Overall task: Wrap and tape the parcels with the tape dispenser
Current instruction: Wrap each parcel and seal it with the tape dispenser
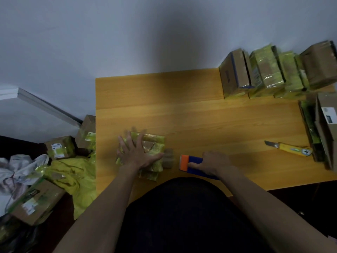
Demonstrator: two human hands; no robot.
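Observation:
A parcel [154, 143] wrapped in yellow-green plastic lies near the front left of the wooden table [191, 115]. My left hand [136, 154] presses flat on top of it, fingers spread. A strip of brown tape [168, 157] sticks out from the parcel's right side. Just right of it, my right hand [213, 163] grips the blue tape dispenser [193, 165], whose orange front end points at the parcel. The frame is slightly blurred.
A yellow utility knife [290, 147] lies at the right. Several wrapped and bare cardboard boxes [264, 73] stand along the back right, more boxes [324, 132] at the right edge. Left of the table are boxes [61, 147], yellow plastic sheets [73, 176] and crumpled white plastic [20, 167].

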